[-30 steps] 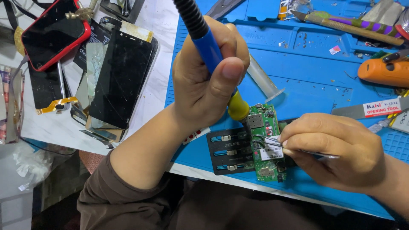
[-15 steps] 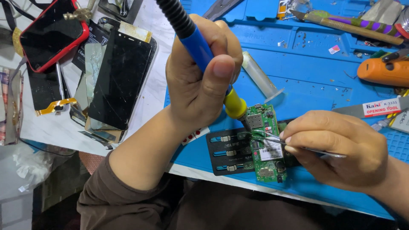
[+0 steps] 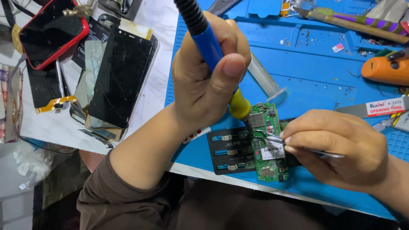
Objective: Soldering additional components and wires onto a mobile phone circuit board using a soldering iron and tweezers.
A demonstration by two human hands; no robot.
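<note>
L fingers (image 3: 230,74): curled tight round blue-handled soldering iron w/ yellow collar (image 3: 213,47); thumb pressed on the blue grip, no gap.
R fingers (image 3: 298,142): pinched shut on thin steel tweezers (image 3: 272,138), tips pointing left onto the board.
L hand (image 3: 204,81): raised above bench, iron angled down & to the right, tip at upper part of the board; exact contact pt hidden by the collar, can't tell.
R hand (image 3: 336,149): rested low on the mat, just right of the board.
Work piece: small green circuit board w/ metal shields & white label (image 3: 266,140), lay clamped in black slotted board holder (image 3: 232,149) near front edge of mat, between both hands.
Progress: judged mid-solder. Board already fixed in holder, both tools on the joint; which part got worked was too small to tell. Left, by the look: finishing that joint, lifting tools, freeing board.
Mat: blue silicone repair mat (image 3: 315,64) on white bench (image 3: 149,106).
Nearby: clear plastic syringe (image 3: 266,81) just behind the board; orange-handled tool (image 3: 385,70) far right; purple-and-green-handled tool (image 3: 358,21) at back.
Left side: dark phone screen panels (image 3: 119,76) stacked, red-cased phone (image 3: 53,34) beyond, well apart from the work.
</note>
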